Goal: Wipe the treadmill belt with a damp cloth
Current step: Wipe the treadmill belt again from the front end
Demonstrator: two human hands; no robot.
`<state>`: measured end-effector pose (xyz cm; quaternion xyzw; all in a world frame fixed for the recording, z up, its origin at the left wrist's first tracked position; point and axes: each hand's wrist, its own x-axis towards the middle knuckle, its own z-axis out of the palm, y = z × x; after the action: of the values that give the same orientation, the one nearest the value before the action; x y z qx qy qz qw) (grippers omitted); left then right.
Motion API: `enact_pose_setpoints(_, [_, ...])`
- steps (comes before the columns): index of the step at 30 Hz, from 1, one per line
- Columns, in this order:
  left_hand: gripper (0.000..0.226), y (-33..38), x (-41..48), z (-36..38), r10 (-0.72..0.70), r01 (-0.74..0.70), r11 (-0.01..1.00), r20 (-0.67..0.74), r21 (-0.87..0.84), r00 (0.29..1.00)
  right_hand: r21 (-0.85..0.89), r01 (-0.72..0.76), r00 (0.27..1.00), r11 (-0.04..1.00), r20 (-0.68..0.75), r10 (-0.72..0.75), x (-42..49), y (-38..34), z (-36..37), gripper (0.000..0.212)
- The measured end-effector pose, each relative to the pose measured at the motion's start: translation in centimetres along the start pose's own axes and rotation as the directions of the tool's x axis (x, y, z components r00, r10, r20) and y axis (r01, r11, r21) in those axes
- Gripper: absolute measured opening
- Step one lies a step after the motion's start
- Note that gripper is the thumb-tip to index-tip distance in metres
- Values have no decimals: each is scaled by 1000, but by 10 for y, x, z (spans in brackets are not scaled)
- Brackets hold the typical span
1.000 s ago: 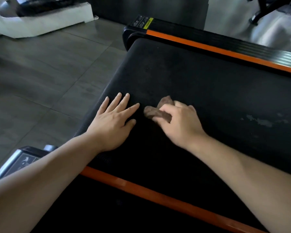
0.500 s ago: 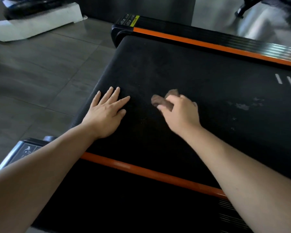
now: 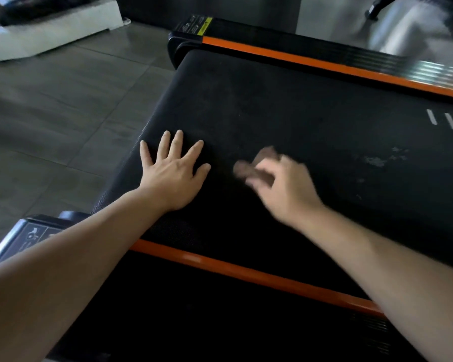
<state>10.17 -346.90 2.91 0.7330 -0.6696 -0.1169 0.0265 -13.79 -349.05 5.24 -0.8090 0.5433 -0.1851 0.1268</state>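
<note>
- Treadmill belt (image 3: pixel 311 121): black, lying across the view between two orange side rails, the near rail (image 3: pixel 246 270) and the far rail (image 3: pixel 311 64).
- Left hand (image 3: pixel 171 176): open, palm flat on the belt near its left end, fingers spread and pointing away from the person.
- Right hand (image 3: pixel 285 186): blurred, closed around a small brown cloth (image 3: pixel 246 168), fingers curled over it. The hand sits just right of the left hand, apart from it.
- Cloth: bunched, pressed against the belt under the right fingers, with part of it showing to the left of and beyond the knuckles. Whether it is damp cannot be told.
- Belt surface: pale, patchy marks (image 3: pixel 377 160) lie to the right of the right hand, well apart from the cloth. Short white stripes (image 3: pixel 449 121) are printed near the right edge of the view.
- Surroundings: grey tiled floor (image 3: pixel 63 113) to the left of the treadmill; a white block (image 3: pixel 50 37) lies on the floor at the upper left.
</note>
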Motion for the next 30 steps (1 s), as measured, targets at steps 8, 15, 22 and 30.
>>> enact_pose_setpoints(8, [58,39,45,3,-97,86,988,-90,-125,991,-111,-186,976,976,-133,170,94,46,-3,27])
enact_pose_setpoints(15, [66,41,45,13,7,-9,1000,-141,-14,990,53,144,987,988,63,-147,70,25,2,20])
enact_pose_setpoints(22, [71,42,45,12,115,-113,993,-137,21,984,-91,-275,948,957,-191,255,201,80,-2,26])
enact_pose_setpoints(30, [74,42,47,13,129,-124,991,-133,45,983,-94,-56,989,994,-140,42,243,66,22,24])
